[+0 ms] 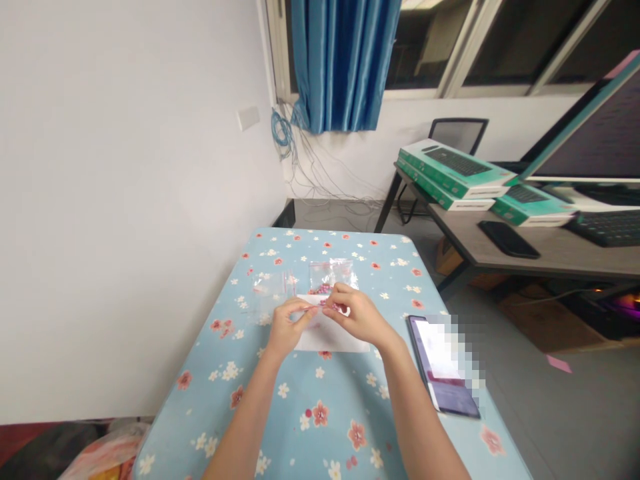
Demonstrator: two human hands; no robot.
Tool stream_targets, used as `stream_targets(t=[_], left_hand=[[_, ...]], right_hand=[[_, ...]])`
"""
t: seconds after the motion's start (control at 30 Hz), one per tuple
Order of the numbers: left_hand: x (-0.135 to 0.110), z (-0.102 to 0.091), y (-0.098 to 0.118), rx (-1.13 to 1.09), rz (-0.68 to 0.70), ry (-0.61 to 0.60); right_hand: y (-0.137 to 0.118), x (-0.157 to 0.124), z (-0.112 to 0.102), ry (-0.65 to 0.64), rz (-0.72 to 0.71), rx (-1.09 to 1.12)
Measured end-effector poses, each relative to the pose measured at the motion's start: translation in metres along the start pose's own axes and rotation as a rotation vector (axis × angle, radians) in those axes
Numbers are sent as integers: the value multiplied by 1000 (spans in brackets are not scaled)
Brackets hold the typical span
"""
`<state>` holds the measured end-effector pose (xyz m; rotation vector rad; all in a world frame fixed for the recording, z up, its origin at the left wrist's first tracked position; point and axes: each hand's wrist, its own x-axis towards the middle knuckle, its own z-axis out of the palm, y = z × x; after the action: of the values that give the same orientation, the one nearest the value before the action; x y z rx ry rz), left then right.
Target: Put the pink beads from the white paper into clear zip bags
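Observation:
My left hand (287, 325) and my right hand (356, 312) meet over a white sheet of paper (330, 339) on a small table with a blue flowered cloth (320, 400). Both hands are pinched shut. Small pink beads (334, 307) show at my right fingertips, and my left fingers seem to pinch a thin thread, too fine to be sure. Just behind my hands lies a clear zip bag with pink beads (330, 273). Another clear bag (270, 288) lies to its left.
A phone (443, 365) with a lit screen lies on the table's right side. A white wall runs along the left. To the right stands a desk (525, 250) with green boxes (453, 172), a dark phone, a keyboard and a monitor. Blue curtain and loose cables are behind.

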<state>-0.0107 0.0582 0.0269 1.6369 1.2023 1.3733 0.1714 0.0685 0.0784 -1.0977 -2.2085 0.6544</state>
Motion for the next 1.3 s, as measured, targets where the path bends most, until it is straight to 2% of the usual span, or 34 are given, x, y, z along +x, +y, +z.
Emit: stream_targets(t=[0.23,0.47,0.53,0.63,0.73,0.8,0.9,1.0,1.07,1.17,1.3], left_hand=[[-2,0,-2,-37,-3,-211],[-2,-1,0,-81,-45,-278],[0,-2,-4,-52,-46,-237],[5,-3,-10,-1,-75,-103],[17,-1,-13,-49,-111,1],[28,3,-13,-146,-137,68],[47,12,-13,-279,-208,148],[63,21,-18,-349,-286,168],[70,26,-24,-362,-311,164],[77,31,-33,-361,-341,147],[82,36,-44,-330,-366,125]], right_hand=[[9,-5,-11,25,35,20],[15,-4,-9,81,55,39],[16,-4,-7,140,67,58],[22,-2,-4,260,95,102],[33,-1,1,344,145,149],[42,1,8,338,193,191],[55,4,23,245,285,337],[64,8,39,255,380,541],[69,9,46,298,406,588],[71,10,51,351,384,523],[70,8,52,328,323,324]])
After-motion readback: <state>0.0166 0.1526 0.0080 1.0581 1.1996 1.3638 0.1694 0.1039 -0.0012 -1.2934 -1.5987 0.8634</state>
